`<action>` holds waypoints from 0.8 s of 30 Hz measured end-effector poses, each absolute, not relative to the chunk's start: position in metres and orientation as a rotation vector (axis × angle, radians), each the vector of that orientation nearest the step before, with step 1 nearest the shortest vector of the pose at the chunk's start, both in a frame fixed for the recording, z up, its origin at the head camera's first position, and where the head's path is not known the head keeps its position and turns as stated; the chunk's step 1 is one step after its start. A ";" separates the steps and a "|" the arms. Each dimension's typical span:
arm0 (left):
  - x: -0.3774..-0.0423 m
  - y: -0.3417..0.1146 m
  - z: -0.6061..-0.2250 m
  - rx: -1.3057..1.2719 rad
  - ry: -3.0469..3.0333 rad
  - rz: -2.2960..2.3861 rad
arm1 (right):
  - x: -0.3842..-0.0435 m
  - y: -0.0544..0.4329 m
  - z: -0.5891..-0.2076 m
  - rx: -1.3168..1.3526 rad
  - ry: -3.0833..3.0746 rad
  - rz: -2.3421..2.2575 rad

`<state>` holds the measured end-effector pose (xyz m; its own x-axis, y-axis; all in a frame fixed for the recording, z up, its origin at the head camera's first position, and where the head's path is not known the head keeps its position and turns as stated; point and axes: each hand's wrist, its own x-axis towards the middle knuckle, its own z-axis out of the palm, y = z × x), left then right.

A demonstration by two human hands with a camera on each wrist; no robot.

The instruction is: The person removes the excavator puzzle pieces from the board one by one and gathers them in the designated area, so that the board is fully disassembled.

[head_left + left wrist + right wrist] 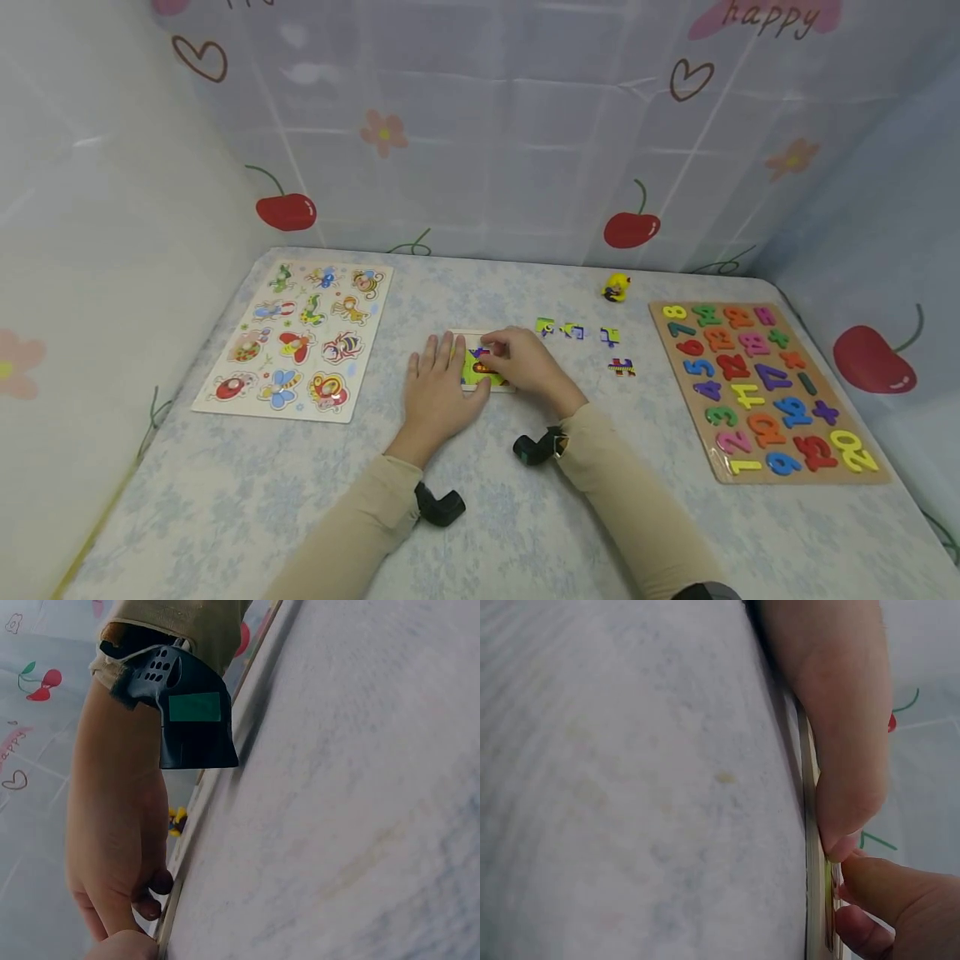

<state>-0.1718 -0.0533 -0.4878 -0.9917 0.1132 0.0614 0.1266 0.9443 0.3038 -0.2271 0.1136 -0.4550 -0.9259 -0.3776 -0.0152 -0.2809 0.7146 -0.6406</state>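
A small jigsaw puzzle board [474, 387] with a yellow-green picture lies on the table in front of me, partly hidden by both hands. My left hand [442, 387] rests flat on its left side, fingers straight and thumb along the near edge. My right hand [528, 367] reaches over from the right, thumb and forefinger bent together at a purple puzzle piece [478, 353] on the board. In the right wrist view, the fingertips of my right hand [900, 900] meet close by the left thumb at the board's edge [814, 900].
Loose jigsaw pieces [572, 331] lie to the right, among them a purple-red one [622, 367]. An insect picture board [255, 400] lies at the left, a number board [705, 417] at the right. A yellow toy figure [616, 287] stands at the back.
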 end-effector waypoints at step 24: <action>-0.172 -0.052 -0.484 -0.160 -3.052 -0.497 | -0.227 0.112 -0.456 -0.474 2.648 -1.236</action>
<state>-0.1715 -0.0518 -0.4840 -0.9936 0.0943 0.0615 0.1090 0.9432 0.3139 -0.2272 0.1121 -0.4561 -0.9328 -0.3593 -0.0286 -0.2089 0.6035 -0.7695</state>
